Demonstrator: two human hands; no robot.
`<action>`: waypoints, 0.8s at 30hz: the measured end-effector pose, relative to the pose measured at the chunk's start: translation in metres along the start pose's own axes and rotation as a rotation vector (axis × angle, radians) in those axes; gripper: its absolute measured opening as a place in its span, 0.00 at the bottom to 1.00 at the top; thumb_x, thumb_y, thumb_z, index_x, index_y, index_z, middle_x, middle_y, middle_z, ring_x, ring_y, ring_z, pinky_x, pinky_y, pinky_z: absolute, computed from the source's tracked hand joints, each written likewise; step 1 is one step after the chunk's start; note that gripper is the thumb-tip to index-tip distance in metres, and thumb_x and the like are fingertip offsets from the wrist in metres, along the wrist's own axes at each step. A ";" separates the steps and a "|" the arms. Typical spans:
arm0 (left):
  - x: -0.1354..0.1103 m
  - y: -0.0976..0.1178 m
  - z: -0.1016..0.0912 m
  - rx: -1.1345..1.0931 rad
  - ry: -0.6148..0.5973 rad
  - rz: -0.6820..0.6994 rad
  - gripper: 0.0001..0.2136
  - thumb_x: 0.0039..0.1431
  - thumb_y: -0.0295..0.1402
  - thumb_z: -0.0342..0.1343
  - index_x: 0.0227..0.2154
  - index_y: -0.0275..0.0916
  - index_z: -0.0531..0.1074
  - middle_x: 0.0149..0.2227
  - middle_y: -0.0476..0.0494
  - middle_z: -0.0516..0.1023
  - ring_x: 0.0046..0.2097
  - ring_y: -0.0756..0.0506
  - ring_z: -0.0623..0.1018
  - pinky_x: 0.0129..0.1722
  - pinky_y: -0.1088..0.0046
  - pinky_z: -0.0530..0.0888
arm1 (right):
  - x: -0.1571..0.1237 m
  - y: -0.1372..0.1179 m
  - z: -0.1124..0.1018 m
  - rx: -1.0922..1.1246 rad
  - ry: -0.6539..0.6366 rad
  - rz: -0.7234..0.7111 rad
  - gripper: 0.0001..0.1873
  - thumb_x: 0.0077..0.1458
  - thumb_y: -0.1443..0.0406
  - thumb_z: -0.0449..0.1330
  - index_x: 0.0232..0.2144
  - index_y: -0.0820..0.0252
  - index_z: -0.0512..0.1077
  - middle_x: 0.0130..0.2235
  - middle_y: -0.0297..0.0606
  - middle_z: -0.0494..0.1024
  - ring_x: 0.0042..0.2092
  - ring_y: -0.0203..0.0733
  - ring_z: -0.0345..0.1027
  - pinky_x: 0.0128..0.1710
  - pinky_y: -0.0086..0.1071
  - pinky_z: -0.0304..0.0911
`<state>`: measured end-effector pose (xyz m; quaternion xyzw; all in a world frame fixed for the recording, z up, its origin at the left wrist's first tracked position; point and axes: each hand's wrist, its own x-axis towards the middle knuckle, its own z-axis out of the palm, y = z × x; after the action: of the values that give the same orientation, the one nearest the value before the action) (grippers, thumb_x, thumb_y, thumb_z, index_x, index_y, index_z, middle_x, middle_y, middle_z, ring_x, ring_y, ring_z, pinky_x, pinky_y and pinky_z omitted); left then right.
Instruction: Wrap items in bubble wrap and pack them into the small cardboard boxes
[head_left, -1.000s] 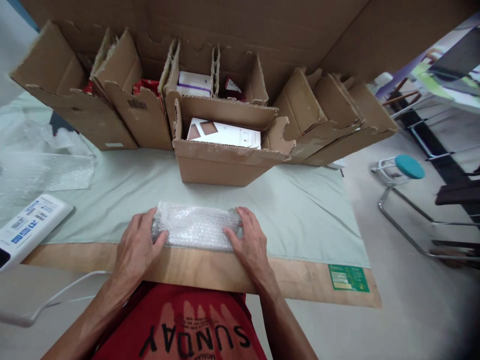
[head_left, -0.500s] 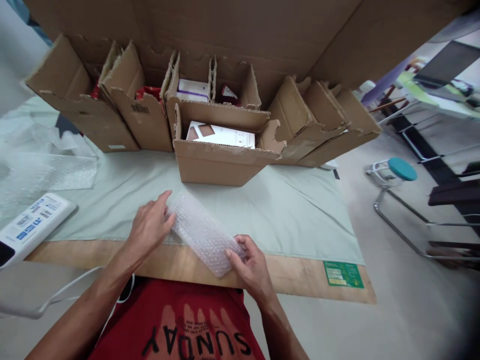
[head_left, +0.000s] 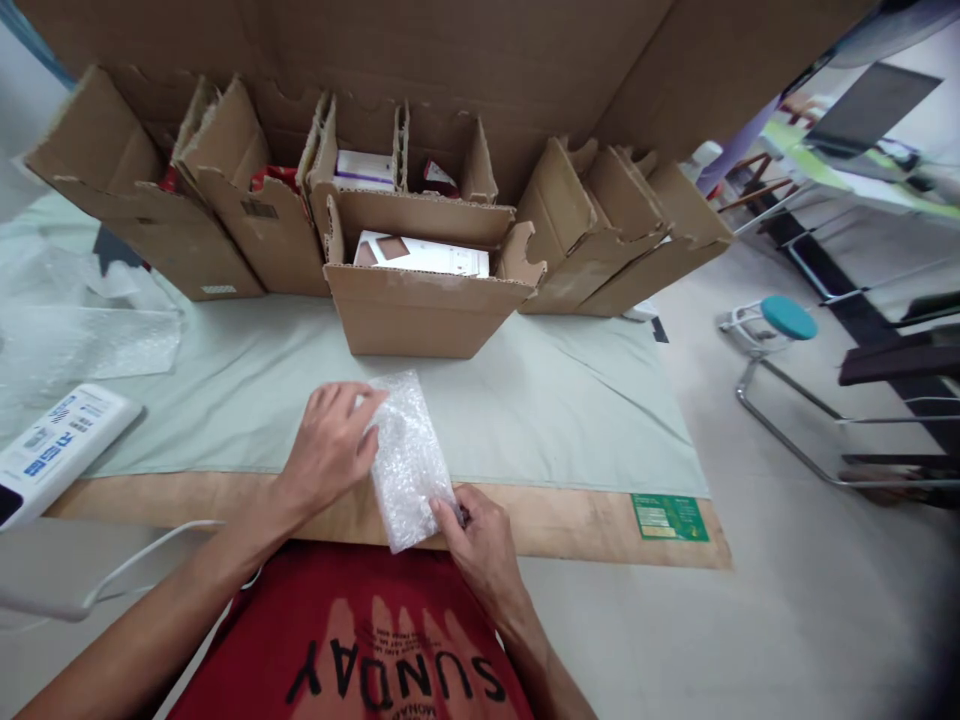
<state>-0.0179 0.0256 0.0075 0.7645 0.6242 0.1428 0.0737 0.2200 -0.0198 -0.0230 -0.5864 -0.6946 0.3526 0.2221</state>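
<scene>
A flat, rectangular piece of bubble wrap (head_left: 411,455) is held over the table's front edge; whether anything lies inside it I cannot tell. My right hand (head_left: 480,545) grips its lower right edge, thumb on top and fingers underneath. At the upper left edge, my left hand (head_left: 334,440) has its fingers curled against the wrap, with index finger and thumb at the edge. Just beyond stands an open cardboard box (head_left: 420,310) with a white printed box (head_left: 442,258) inside.
Several open cardboard bins (head_left: 232,220) line the back, some with red or white packages. Loose bubble wrap (head_left: 90,335) lies at the left, behind a white device with blue print (head_left: 64,450). A green card (head_left: 669,518) sits at the right front edge. A teal-topped stool (head_left: 787,316) stands beyond.
The bubble wrap has turned more upright, its far end swinging right and away from me. My left hand has moved right along with it, while my right hand keeps hold of the lower edge.
</scene>
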 end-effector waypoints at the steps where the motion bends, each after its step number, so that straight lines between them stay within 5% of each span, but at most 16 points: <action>1: -0.016 0.003 -0.001 -0.082 0.042 0.156 0.20 0.64 0.24 0.48 0.57 0.39 0.70 0.55 0.39 0.73 0.60 0.36 0.71 0.61 0.55 0.69 | 0.001 -0.001 -0.001 0.012 -0.014 0.032 0.19 0.64 0.55 0.55 0.24 0.57 0.69 0.24 0.34 0.72 0.26 0.38 0.65 0.27 0.30 0.57; 5: -0.064 0.014 0.006 -0.238 -0.016 0.456 0.22 0.58 0.30 0.60 0.56 0.39 0.70 0.58 0.34 0.72 0.62 0.33 0.68 0.62 0.47 0.68 | 0.003 -0.007 -0.004 0.074 -0.070 0.151 0.21 0.63 0.52 0.55 0.25 0.57 0.70 0.24 0.33 0.71 0.26 0.38 0.62 0.27 0.30 0.55; 9: -0.076 0.024 0.028 -0.205 0.016 0.449 0.24 0.59 0.28 0.59 0.59 0.39 0.68 0.54 0.33 0.74 0.58 0.34 0.71 0.59 0.47 0.71 | 0.003 -0.010 -0.002 0.167 -0.094 0.198 0.21 0.63 0.50 0.55 0.26 0.58 0.72 0.23 0.33 0.71 0.26 0.37 0.62 0.25 0.29 0.56; 14: -0.076 0.029 0.046 -0.297 0.127 0.412 0.15 0.62 0.21 0.52 0.50 0.37 0.72 0.46 0.37 0.79 0.52 0.39 0.75 0.58 0.53 0.72 | -0.005 -0.002 -0.006 0.282 -0.097 0.158 0.22 0.65 0.50 0.54 0.26 0.58 0.71 0.22 0.32 0.71 0.24 0.38 0.65 0.24 0.30 0.61; 17: -0.075 0.027 0.044 -0.409 0.173 0.360 0.13 0.64 0.21 0.51 0.48 0.38 0.72 0.44 0.40 0.80 0.48 0.42 0.77 0.55 0.56 0.74 | -0.010 0.006 -0.023 0.167 0.031 -0.067 0.15 0.64 0.53 0.58 0.40 0.59 0.74 0.34 0.40 0.80 0.34 0.43 0.74 0.34 0.35 0.70; 19: -0.073 0.025 0.042 -0.478 0.182 0.321 0.12 0.65 0.21 0.51 0.47 0.38 0.72 0.43 0.41 0.80 0.47 0.43 0.77 0.52 0.59 0.75 | -0.010 0.008 -0.036 -0.002 0.074 -0.322 0.24 0.60 0.56 0.63 0.56 0.58 0.69 0.54 0.50 0.77 0.52 0.53 0.74 0.50 0.45 0.71; 22: -0.070 0.024 0.040 -0.534 0.159 0.295 0.10 0.65 0.22 0.52 0.46 0.38 0.73 0.42 0.41 0.80 0.46 0.44 0.78 0.48 0.62 0.75 | 0.000 0.007 -0.046 -0.192 -0.064 -0.595 0.39 0.58 0.58 0.65 0.68 0.57 0.57 0.70 0.56 0.59 0.69 0.59 0.56 0.61 0.54 0.62; 24: -0.068 0.023 0.039 -0.563 0.145 0.281 0.10 0.65 0.22 0.52 0.45 0.38 0.73 0.41 0.42 0.81 0.45 0.44 0.78 0.47 0.63 0.75 | 0.013 0.006 -0.044 -0.239 -0.163 -0.661 0.38 0.59 0.62 0.64 0.68 0.58 0.56 0.70 0.55 0.60 0.70 0.57 0.54 0.62 0.52 0.61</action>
<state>0.0031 -0.0432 -0.0316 0.7806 0.4523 0.3726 0.2173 0.2529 0.0037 -0.0004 -0.3219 -0.8984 0.2238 0.1978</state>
